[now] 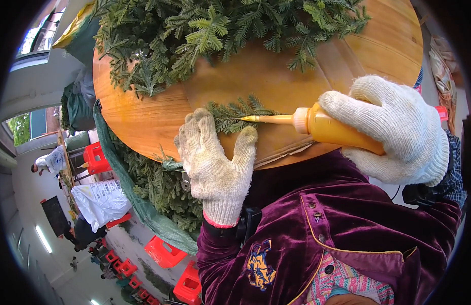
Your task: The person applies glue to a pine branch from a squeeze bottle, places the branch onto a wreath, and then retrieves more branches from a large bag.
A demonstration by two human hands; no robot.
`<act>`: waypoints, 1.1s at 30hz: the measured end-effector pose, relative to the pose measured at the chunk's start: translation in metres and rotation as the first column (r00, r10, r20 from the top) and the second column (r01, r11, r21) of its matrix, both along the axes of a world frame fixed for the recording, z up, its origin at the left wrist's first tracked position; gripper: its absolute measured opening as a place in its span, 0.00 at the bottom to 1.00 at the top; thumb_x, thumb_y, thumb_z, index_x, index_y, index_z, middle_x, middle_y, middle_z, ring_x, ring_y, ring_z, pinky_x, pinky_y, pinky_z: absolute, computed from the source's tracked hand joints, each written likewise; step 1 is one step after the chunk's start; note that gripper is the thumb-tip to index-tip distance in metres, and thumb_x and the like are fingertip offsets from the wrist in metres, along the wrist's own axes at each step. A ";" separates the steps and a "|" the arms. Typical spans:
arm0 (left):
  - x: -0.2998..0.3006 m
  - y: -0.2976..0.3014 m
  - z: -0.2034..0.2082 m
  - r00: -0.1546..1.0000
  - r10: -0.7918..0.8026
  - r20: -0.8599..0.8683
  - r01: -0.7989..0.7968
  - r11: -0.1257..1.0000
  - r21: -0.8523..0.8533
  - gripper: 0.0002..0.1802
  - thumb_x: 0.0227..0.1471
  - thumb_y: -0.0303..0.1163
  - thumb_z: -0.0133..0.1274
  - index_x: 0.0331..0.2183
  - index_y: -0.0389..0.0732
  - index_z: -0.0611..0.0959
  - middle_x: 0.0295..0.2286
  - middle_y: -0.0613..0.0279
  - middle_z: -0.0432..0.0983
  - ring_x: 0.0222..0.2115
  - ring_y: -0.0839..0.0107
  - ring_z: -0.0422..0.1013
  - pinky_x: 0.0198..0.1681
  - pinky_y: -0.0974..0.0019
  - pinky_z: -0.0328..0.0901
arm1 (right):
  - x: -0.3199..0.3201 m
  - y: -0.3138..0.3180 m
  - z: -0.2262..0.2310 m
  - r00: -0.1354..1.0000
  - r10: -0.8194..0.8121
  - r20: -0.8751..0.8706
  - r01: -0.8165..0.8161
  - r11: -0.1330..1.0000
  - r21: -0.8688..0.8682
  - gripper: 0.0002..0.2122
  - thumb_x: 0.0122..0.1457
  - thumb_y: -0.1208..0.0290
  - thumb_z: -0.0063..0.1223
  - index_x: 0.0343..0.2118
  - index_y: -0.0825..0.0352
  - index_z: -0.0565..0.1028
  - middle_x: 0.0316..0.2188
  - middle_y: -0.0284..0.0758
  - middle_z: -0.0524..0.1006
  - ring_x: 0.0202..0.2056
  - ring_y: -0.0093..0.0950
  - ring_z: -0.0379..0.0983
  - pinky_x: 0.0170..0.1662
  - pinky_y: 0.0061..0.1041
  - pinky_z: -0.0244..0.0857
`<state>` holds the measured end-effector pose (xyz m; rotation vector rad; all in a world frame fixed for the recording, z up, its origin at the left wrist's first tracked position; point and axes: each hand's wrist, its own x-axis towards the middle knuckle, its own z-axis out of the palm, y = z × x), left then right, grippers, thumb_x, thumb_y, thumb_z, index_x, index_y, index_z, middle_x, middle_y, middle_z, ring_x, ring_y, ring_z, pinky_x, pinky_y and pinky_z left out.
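My right hand (398,127), in a white knitted glove, is wrapped around a squeeze bottle (329,128) of orange-yellow liquid. The bottle lies almost level, its long tapered nozzle pointing left. The yellow nozzle tip is over a small green fir sprig (235,113) on the round wooden table (139,114). In a matching glove with stained fingertips, my left hand (215,157) rests palm down at the sprig's near left side. Its thumb and fingers are spread apart, fingertips by the sprig. Whether they press on it I cannot tell.
A large heap of fir branches (195,35) covers the table's far side. Below the table's left edge, more fir branches (164,185) fill a green woven sack (118,157). Red plastic stools (164,251) stand to the left, with a white sack (101,201) and other people beyond.
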<state>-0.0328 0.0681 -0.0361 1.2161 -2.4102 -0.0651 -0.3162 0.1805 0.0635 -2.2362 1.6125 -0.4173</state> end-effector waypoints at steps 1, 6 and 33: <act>0.000 0.000 0.001 1.000 -0.004 0.005 0.004 1.000 0.006 0.41 0.47 0.45 0.69 0.54 0.24 0.76 0.52 0.33 0.73 0.56 0.38 0.67 0.64 0.41 0.56 | -0.001 0.001 0.000 1.000 -0.001 0.009 0.001 1.000 0.004 0.36 0.41 0.75 0.69 0.59 0.67 0.72 0.35 0.46 0.76 0.33 0.45 0.77 0.35 0.38 0.71; 0.000 0.000 0.000 1.000 -0.009 0.011 0.009 1.000 0.010 0.41 0.48 0.45 0.68 0.53 0.24 0.76 0.52 0.33 0.73 0.56 0.37 0.67 0.64 0.41 0.56 | -0.005 0.010 -0.005 0.999 -0.034 0.021 0.035 0.998 -0.054 0.36 0.41 0.77 0.69 0.59 0.66 0.73 0.35 0.45 0.75 0.33 0.44 0.76 0.34 0.38 0.70; 0.010 -0.006 -0.004 0.999 -0.004 0.043 0.002 0.999 0.032 0.38 0.47 0.42 0.68 0.52 0.23 0.77 0.52 0.36 0.74 0.57 0.40 0.67 0.63 0.44 0.58 | -0.018 0.044 -0.036 0.968 -0.200 0.153 0.201 0.980 0.007 0.35 0.38 0.76 0.69 0.57 0.69 0.74 0.39 0.45 0.77 0.37 0.45 0.77 0.42 0.37 0.71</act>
